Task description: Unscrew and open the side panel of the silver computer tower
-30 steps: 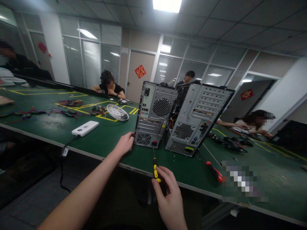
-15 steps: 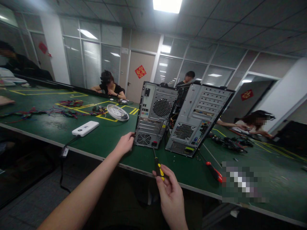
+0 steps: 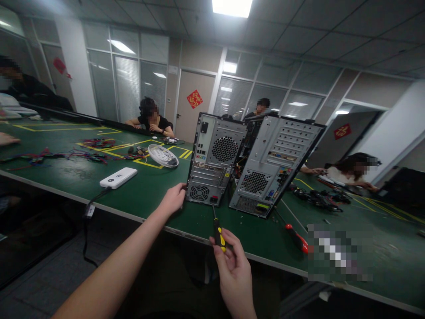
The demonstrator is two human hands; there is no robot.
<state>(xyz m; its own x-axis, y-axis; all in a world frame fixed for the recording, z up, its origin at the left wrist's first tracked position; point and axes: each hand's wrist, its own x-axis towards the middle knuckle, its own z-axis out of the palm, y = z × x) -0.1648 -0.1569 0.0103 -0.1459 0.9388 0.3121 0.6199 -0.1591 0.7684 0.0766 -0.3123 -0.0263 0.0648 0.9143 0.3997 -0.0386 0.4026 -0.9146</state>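
My right hand is closed, pinching the black and yellow handle of a screwdriver. The shaft points up to the bottom rear edge of the left computer case, near its power socket; whether the tip sits in a screw is too small to tell. At that case's lower left edge, my left hand grips the side, its fingertips partly hidden. A second computer case stands just to the right, tilted in view, with its metal back facing me.
A red and black screwdriver lies right of the cases, beside a blurred-out patch. Black cables lie behind it. On the left are a white power bank with a cord, a round white cover and thin wires. Several people sit around the green table.
My right hand and the screwdriver handle have shifted very slightly left, with the handle turned a little. My left hand and both cases stay in place.
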